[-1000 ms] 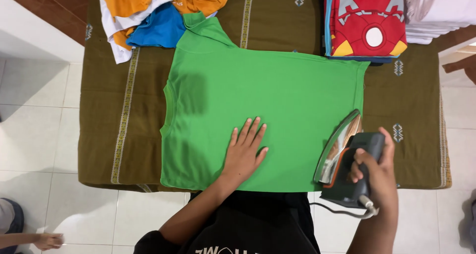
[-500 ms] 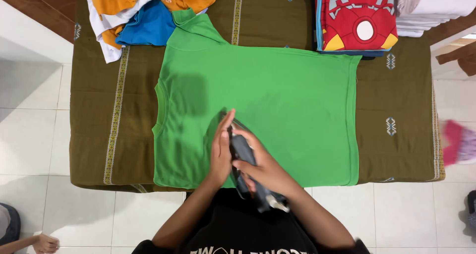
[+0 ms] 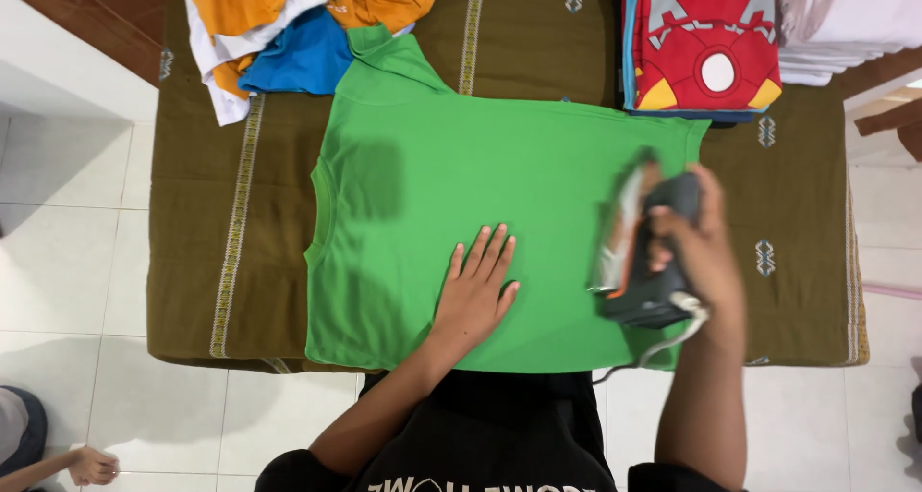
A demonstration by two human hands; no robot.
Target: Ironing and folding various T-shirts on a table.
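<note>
Head view looks straight down on a green T-shirt [image 3: 461, 194] spread flat across the middle of the frame, on a bench [image 3: 202, 214] draped in an olive-brown patterned cloth. The shirt looks like thin, soft knit: light, limp, apt to slide and wrinkle on the cloth unless pinned. It is plain bright green, collar toward the upper left of the frame, hem toward the right. The left hand [image 3: 475, 290] lies open and flat on it, fingers spread, at lower centre, pressing the fabric down. The right hand [image 3: 706, 247] has its grip closed around the dark handle of an electric iron [image 3: 639, 252] at the right edge of the shirt; the iron is blurred, so I cannot tell for sure whether its soleplate touches the fabric. It seems the heavier, rigid, hot item, best held only by that handle, with its cord trailing off the lower edge. A pile of orange, white and blue clothes [image 3: 288, 31] sits at upper left, a folded red garment [image 3: 701, 41] at upper right.
</note>
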